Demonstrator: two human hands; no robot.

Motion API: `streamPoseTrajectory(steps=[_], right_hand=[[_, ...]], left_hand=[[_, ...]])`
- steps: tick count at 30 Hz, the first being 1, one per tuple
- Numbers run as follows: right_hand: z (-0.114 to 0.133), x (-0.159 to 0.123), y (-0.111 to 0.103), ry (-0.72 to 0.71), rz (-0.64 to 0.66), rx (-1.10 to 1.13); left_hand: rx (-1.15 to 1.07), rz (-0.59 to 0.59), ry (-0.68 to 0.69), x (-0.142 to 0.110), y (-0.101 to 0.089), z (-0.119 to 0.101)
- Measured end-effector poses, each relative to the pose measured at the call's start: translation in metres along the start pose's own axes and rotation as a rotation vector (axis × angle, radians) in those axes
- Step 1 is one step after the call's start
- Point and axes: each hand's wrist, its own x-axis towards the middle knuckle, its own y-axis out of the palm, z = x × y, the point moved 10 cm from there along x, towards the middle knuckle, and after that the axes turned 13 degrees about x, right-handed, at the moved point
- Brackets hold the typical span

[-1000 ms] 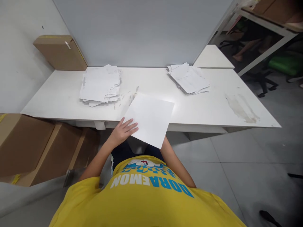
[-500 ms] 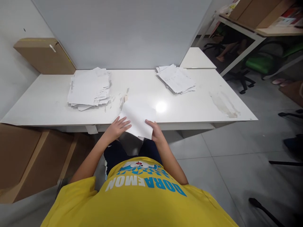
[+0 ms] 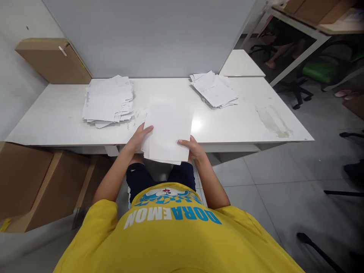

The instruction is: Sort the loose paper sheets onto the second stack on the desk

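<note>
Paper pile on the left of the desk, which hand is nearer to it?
Left. The left hand is in front and to the right of the paper pile, not touching it; the right hand is farther right, across the held sheets.

The left hand [image 3: 138, 139] and right hand [image 3: 196, 148] gripped a small stack of white sheets [image 3: 170, 129] from either side, thumbs on top, the other fingers mostly hidden. The sheets were slightly out of line along the near left corner and reached over the near edge of the white tabletop [image 3: 62, 113]. On the far left lay an uneven paper pile [image 3: 105, 99]; on the far right, a smaller, skewed bundle [image 3: 215, 91]. A grey panel [image 3: 148, 38] rose behind both, with a cardboard box [image 3: 57, 64] leaning beside it at the left. A brownish smear [image 3: 273, 122] marked the tabletop's right end.
</note>
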Motion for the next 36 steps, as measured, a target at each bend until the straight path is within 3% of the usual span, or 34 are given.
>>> streamPoseTrajectory(steps=[5,10,14,19,21,24,26,29,33,36], right_hand=[[-0.001,-0.011,-0.002,-0.097,-0.062,0.022],[-0.010,-0.033,-0.020,-0.058,-0.107,0.027],[-0.027,-0.046,-0.028,0.041,-0.126,0.012],[-0.035,-0.045,-0.043,-0.125,-0.249,0.130],[-0.036,-0.042,-0.054,-0.207,-0.350,0.162],[-0.038,-0.032,-0.063,-0.289,-0.453,0.201],[-0.039,-0.021,-0.061,-0.317,-0.469,0.228],[-0.040,-0.007,-0.052,-0.328,-0.448,0.265],[-0.038,-0.002,-0.041,-0.342,-0.418,0.333],[-0.038,-0.008,-0.031,-0.364,-0.393,0.328]], left_hand=[[-0.123,-0.059,0.002,-0.019,0.020,-0.032],[-0.185,0.069,-0.073,-0.031,0.040,-0.030],[-0.080,0.138,-0.019,-0.019,0.044,-0.033],[-0.026,0.273,0.032,0.020,0.050,-0.028],[0.073,0.154,0.034,0.044,0.030,-0.015],[0.313,-0.172,0.121,0.069,-0.016,0.000],[0.415,-0.264,0.181,0.074,-0.029,0.008],[0.438,-0.300,0.207,0.066,-0.032,0.017],[0.264,-0.540,0.088,0.025,-0.034,0.016],[-0.183,-0.509,-0.093,-0.001,0.001,0.025]])
